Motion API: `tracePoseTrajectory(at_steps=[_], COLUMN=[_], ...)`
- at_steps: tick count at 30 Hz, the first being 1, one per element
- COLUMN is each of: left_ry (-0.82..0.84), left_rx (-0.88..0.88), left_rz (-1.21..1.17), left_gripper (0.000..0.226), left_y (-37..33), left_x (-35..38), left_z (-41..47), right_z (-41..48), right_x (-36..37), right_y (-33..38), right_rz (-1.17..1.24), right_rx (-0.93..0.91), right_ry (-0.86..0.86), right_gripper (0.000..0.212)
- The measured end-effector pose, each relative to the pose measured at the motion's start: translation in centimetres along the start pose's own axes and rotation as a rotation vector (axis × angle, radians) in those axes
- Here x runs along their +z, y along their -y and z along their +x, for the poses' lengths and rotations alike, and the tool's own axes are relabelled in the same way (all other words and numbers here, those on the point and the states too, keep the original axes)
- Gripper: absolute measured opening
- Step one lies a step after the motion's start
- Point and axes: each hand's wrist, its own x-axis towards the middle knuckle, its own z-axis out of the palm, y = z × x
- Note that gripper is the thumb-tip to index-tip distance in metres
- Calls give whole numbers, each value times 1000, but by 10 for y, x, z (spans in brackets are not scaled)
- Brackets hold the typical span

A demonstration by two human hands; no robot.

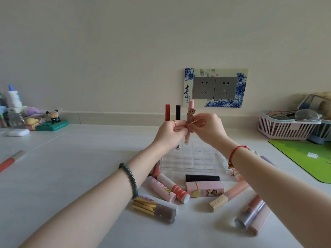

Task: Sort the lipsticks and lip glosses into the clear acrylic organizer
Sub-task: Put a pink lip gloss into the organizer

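Note:
My left hand (170, 130) is raised above the clear acrylic organizer (193, 158) and grips a red lip tube (167, 111) and a black lip tube (178, 111), both upright. My right hand (206, 128) pinches a slim pink lip gloss (190, 111) with a small cartoon charm, held upright beside them; my left fingers touch it too. Loose on the table in front of the organizer lie several lipsticks: a pink cartoon tube (162, 189), a striped white tube (176, 188), a black tube (202, 178), a pink box (205, 188), a gold-capped gloss (155, 208), a wood-capped gloss (225, 199).
A pink basket (286, 126) stands at the back right beside a green mat (304, 158). Small figurines (52, 120), bottles (14, 102) and a white earbud case (18, 132) sit at the back left. A red-and-grey pen (10, 161) lies at the left edge. A wall socket (215, 87) is behind.

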Motion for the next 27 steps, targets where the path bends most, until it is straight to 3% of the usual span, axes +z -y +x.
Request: tracePoseTrajectory(at_steps=[27], left_ry=[24], left_rx=[-51], left_rz=[85], left_gripper=[29], left_y=[5], left_x=[2], left_z=[-10], right_z=[-6], right_x=[8], right_y=[-10], right_rz=[-56], right_rx=[19], right_ry=[22], right_gripper=[14])
